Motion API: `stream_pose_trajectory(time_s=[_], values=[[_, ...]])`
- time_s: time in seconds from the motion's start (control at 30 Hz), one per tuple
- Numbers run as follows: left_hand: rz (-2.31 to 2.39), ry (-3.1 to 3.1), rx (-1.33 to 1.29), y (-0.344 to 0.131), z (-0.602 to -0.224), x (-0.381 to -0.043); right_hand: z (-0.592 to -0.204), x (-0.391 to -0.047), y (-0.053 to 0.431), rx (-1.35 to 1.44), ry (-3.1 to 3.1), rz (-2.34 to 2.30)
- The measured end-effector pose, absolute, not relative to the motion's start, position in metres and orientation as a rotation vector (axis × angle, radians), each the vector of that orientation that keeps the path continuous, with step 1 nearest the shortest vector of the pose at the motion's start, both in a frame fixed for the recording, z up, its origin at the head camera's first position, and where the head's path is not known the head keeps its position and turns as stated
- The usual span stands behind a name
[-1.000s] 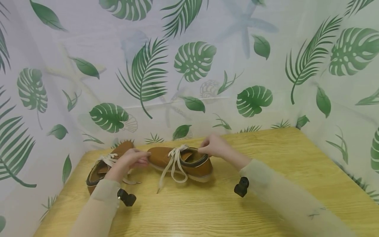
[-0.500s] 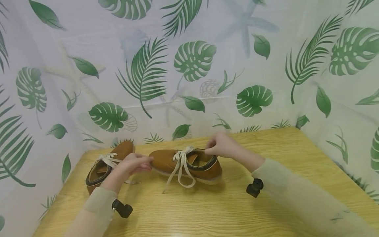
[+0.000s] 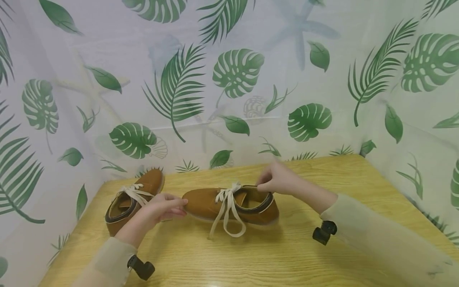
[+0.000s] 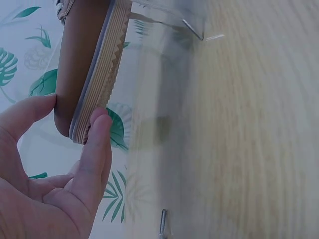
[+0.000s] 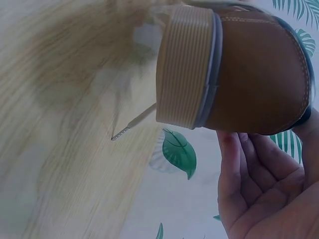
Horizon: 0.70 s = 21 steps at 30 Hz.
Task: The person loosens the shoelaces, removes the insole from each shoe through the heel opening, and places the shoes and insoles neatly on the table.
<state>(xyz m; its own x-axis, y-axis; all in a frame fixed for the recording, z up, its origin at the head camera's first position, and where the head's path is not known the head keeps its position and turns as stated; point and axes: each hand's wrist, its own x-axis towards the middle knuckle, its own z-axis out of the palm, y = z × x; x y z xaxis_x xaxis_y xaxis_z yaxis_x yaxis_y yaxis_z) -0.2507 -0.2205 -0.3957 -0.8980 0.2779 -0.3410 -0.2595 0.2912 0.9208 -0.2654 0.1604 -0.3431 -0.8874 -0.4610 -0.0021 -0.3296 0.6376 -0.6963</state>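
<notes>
A brown lace-up shoe (image 3: 204,202) with cream laces is held between both hands, toe to the left and heel to the right. My left hand (image 3: 166,208) pinches its toe, thumb on the upper and fingers under the ribbed sole (image 4: 102,69), as the left wrist view shows. At the heel end my right hand (image 3: 281,180) grips the collar, with the thumb at the opening's edge. The right wrist view shows the heel (image 5: 259,74) and a lace tip (image 5: 121,133) hanging down. A matching second shoe (image 3: 148,182) sits at the left, partly hidden behind my left hand.
The yellow wood-grain table (image 3: 229,259) runs back to a white leaf-print cloth (image 3: 251,135), which also closes off the left and right sides. Black wrist cameras (image 3: 141,268) stick out from both sleeves.
The held shoe has shifted right and slightly toward me. My right hand has moved right along with it, while my left hand moved only a little. The second shoe has stayed put.
</notes>
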Motion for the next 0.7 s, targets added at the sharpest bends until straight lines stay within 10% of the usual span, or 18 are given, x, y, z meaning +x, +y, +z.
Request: stream_pose_trajectory(time_s=[0.7], values=[[1.619, 2.048, 0.159, -0.212, -0.407, -0.211, -0.344, -0.228, 0.184, -0.713, 2.656, -1.043]])
